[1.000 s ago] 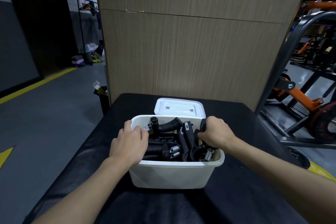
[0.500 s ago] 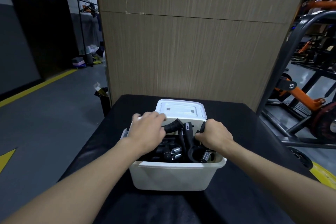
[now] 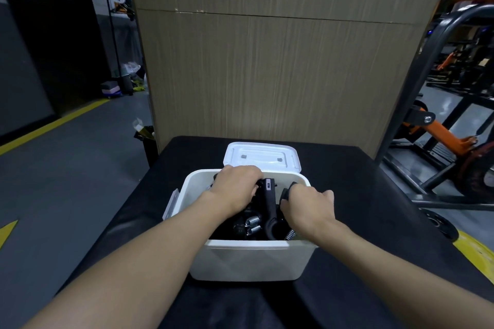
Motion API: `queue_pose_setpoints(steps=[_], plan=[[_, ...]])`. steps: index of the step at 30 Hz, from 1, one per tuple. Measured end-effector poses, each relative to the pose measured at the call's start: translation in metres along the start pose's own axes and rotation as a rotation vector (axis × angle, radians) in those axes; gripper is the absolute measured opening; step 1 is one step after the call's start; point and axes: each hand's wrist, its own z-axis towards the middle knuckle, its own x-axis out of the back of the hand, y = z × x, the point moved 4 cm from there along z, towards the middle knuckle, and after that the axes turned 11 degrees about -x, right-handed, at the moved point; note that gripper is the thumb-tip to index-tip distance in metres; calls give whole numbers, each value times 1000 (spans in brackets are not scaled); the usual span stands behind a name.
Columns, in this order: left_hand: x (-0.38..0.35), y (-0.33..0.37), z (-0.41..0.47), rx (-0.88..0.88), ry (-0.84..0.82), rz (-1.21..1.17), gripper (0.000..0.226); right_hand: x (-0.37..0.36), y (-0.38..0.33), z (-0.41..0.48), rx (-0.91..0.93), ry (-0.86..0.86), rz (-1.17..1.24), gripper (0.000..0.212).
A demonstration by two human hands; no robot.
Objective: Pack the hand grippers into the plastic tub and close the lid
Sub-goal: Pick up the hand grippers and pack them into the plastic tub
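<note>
White plastic: one tub, one lid

Black padded surface: is carrying two items. White plastic tub: is standing upright near the middle, its top open. White lid: is lying on the surface just behind the tub's far rim; whether the two are touching cannot be told.

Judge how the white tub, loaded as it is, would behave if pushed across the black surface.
The white tub probably feels heavy for its size: it is packed with hand grippers showing metal springs. Broad and low, it would likely slide rather than tip.
</note>
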Motion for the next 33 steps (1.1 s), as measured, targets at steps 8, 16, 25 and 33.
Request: queue_pose_setpoints(steps=[8, 16, 25, 33], plan=[[-9, -7, -8, -29, 5, -23, 16, -4, 4, -14, 145, 73, -110, 31], [-8, 2, -8, -18, -73, -143, 49, 9, 6, -10, 215, -68, -105, 33], [-7, 8, -16, -108, -224, 55, 55, -1, 2, 24, 499, -164, -400, 43], [-7, 10, -14, -167, -272, 104, 61, -12, 10, 31, 531, -85, -494, 32]])
